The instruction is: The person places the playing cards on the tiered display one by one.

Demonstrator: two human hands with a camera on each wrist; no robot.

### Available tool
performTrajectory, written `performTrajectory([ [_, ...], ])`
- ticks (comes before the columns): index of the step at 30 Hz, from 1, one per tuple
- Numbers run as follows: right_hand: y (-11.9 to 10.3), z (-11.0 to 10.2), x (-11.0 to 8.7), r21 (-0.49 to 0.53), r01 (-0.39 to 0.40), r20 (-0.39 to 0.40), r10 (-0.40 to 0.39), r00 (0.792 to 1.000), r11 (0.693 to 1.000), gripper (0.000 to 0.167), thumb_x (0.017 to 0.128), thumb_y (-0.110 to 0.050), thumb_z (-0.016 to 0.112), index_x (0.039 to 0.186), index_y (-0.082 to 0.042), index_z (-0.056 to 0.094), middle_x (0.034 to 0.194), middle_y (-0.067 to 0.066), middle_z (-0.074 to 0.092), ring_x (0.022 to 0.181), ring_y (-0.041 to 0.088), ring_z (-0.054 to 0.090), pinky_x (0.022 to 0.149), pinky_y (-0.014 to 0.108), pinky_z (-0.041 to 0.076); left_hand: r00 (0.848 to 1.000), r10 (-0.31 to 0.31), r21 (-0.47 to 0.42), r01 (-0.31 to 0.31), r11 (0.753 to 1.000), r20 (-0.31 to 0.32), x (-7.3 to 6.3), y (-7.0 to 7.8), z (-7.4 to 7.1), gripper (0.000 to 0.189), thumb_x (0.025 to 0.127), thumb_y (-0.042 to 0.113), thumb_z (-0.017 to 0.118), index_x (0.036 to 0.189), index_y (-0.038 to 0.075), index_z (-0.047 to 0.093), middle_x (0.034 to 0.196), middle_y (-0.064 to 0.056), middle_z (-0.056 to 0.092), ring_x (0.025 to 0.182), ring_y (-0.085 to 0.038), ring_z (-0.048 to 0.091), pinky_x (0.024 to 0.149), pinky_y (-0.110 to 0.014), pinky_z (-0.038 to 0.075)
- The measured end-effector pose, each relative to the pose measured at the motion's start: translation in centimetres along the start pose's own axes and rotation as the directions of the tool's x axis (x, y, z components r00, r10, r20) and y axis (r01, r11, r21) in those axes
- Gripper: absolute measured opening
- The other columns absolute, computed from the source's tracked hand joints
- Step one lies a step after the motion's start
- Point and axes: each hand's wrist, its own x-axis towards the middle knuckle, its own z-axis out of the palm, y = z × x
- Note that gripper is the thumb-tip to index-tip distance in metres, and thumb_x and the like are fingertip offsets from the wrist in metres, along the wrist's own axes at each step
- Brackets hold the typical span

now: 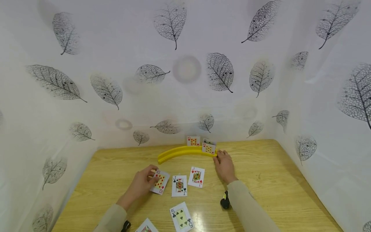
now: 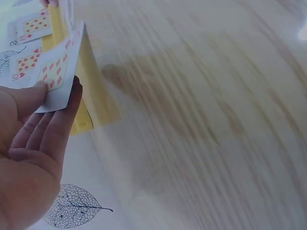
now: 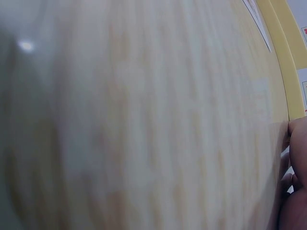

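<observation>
My left hand pinches a ten of diamonds between thumb and fingers, low over the left part of the table. In the left wrist view the thumb lies on the face of that card and the fingers are behind it. At the back, my right hand grips the right end of a curved yellow card holder. A ten of hearts stands upright in the holder. Towards its right end stands a red diamond card, partly covering a black card behind it.
A black-suited jack and a jack of hearts lie face up before the holder. Nearer lie a five of clubs and a partly cut-off face card. A leaf-patterned white curtain surrounds the wooden table.
</observation>
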Motion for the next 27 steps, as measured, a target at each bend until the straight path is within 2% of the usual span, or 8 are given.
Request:
performTrajectory([
  [5, -0.1, 0.0, -0.1, 0.003, 0.000, -0.013, 0.000, 1.000, 1.000, 0.052, 0.110, -0.023, 0.057, 0.149, 0.010, 0.051, 0.158, 0.026, 0.050, 0.154, 0.048, 0.036, 0.127, 0.062, 0.030, 0.999, 0.044, -0.041, -0.045, 0.998, -0.030, 0.4, 0.3, 0.1, 0.022, 0.098, 0.005, 0.073, 0.118, 0.011, 0.067, 0.104, -0.009, 0.081, 0.087, -0.014, 0.075, 0.075, -0.023, 0.061],
  [8, -0.2, 0.0, -0.1, 0.004, -0.002, -0.009, 0.003, 1.000, 1.000, 0.052, 0.110, -0.023, 0.056, 0.149, 0.010, 0.050, 0.158, 0.026, 0.050, 0.154, 0.048, 0.035, 0.126, 0.063, 0.031, 0.997, 0.051, -0.070, -0.055, 0.996, -0.057, 0.6, 0.6, 0.1, 0.020, 0.097, 0.006, 0.075, 0.115, 0.009, 0.068, 0.103, -0.008, 0.082, 0.090, -0.016, 0.076, 0.078, -0.024, 0.061],
  [16, -0.3, -0.1, -0.2, -0.002, -0.013, 0.011, 0.013, 1.000, 1.000, 0.054, 0.110, -0.025, 0.056, 0.151, 0.010, 0.048, 0.160, 0.026, 0.047, 0.155, 0.047, 0.034, 0.127, 0.061, 0.029, 0.986, 0.040, -0.179, -0.069, 0.981, -0.160, 1.7, 1.4, 0.7, 0.014, 0.095, 0.008, 0.078, 0.107, 0.006, 0.071, 0.106, -0.012, 0.079, 0.099, -0.026, 0.076, 0.081, -0.023, 0.063],
  [21, -0.3, -0.2, -0.2, 0.001, -0.014, 0.018, 0.014, 1.000, 1.000, 0.055, 0.110, -0.025, 0.055, 0.151, 0.010, 0.047, 0.160, 0.026, 0.047, 0.155, 0.047, 0.033, 0.127, 0.062, 0.029, 0.981, 0.022, -0.235, -0.068, 0.970, -0.194, 2.5, 2.0, 1.1, 0.014, 0.094, 0.013, 0.080, 0.106, 0.007, 0.075, 0.105, -0.011, 0.077, 0.099, -0.024, 0.076, 0.080, -0.023, 0.063],
  [27, -0.4, -0.2, -0.2, 0.003, -0.019, 0.020, 0.019, 1.000, 1.000, 0.055, 0.110, -0.025, 0.055, 0.152, 0.009, 0.047, 0.160, 0.026, 0.047, 0.155, 0.047, 0.033, 0.128, 0.062, 0.029, 0.977, 0.041, -0.215, -0.087, 0.973, -0.211, 3.5, 2.7, 2.0, 0.018, 0.094, 0.017, 0.081, 0.107, 0.006, 0.077, 0.101, -0.009, 0.078, 0.094, -0.022, 0.074, 0.080, -0.023, 0.063],
])
